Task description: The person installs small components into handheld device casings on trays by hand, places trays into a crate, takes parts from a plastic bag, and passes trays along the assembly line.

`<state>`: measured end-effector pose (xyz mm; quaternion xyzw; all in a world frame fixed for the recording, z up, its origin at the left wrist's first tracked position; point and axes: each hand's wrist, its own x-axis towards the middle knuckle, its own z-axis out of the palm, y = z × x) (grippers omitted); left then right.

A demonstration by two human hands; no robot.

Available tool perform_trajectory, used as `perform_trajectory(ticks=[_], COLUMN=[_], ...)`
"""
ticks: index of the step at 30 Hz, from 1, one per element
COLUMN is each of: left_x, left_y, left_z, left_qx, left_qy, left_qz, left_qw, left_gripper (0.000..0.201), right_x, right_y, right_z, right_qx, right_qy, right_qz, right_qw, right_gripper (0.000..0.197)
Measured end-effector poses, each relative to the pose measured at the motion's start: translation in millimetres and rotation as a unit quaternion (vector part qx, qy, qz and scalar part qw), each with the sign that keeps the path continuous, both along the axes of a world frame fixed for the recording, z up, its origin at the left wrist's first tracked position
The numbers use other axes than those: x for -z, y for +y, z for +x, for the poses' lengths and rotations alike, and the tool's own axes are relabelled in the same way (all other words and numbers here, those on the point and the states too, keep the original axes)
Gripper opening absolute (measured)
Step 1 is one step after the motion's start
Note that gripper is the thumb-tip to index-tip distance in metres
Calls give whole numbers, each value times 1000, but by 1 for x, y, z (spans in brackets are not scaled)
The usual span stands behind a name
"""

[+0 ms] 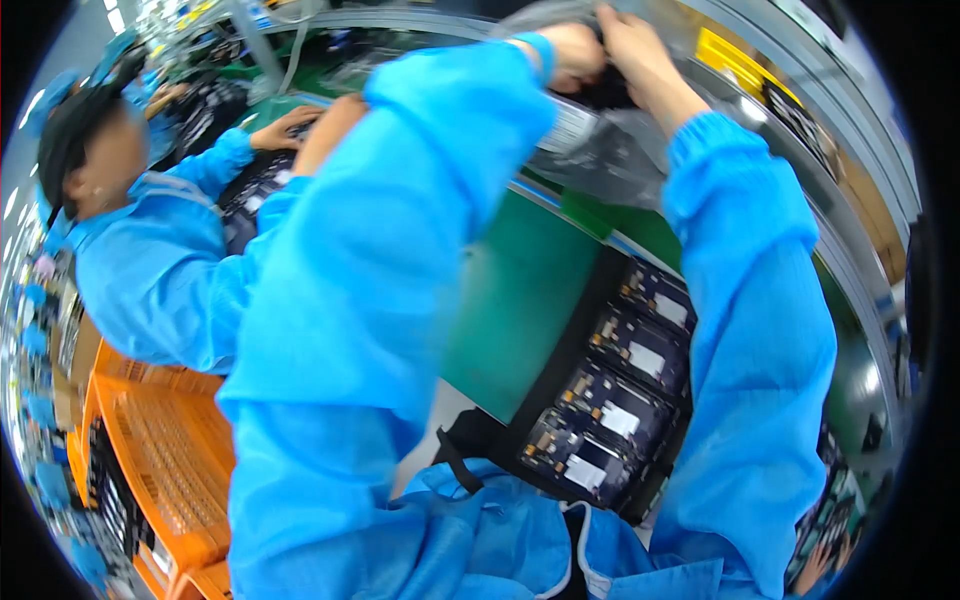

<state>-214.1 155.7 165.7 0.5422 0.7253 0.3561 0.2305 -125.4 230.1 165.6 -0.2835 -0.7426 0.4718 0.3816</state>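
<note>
Both of my arms, in blue sleeves, reach to the far side of the bench. My left hand (pixel 574 58) is closed with its fingers curled at the mouth of a grey translucent plastic bag (pixel 615 165). Beside it, my right hand (pixel 640 62) grips the bag's edge, thumb and fingers drawn together. Something dark shows in the bag's opening between the hands; its kind is unclear. A white label (pixel 568 128) sits at the bag's left side. Close to my body, a black tray (pixel 560 385) holds several phone-like units (pixel 622 418) with exposed circuit parts and white patches.
A green mat (pixel 515 300) covers the bench left of the tray. At my left a co-worker (pixel 150 250) in blue handles dark parts. Orange crates (pixel 170 450) stand low at the left. A yellow bin (pixel 735 62) sits on the metal shelf at the far right.
</note>
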Motion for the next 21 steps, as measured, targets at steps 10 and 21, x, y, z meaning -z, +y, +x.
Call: perform_trajectory(ticks=[10, 21], left_x=[-6, -10], left_y=[43, 49], left_z=[-3, 24], left_qx=[13, 92], left_qy=[-107, -247], left_qz=[-3, 1], left_qw=[994, 964], left_gripper=[11, 11], right_x=[-9, -10], right_y=[-19, 15], right_z=[11, 32], right_qx=[-15, 22], right_qy=[43, 63], right_qz=[-10, -8], right_qw=[999, 998], right_gripper=[29, 37])
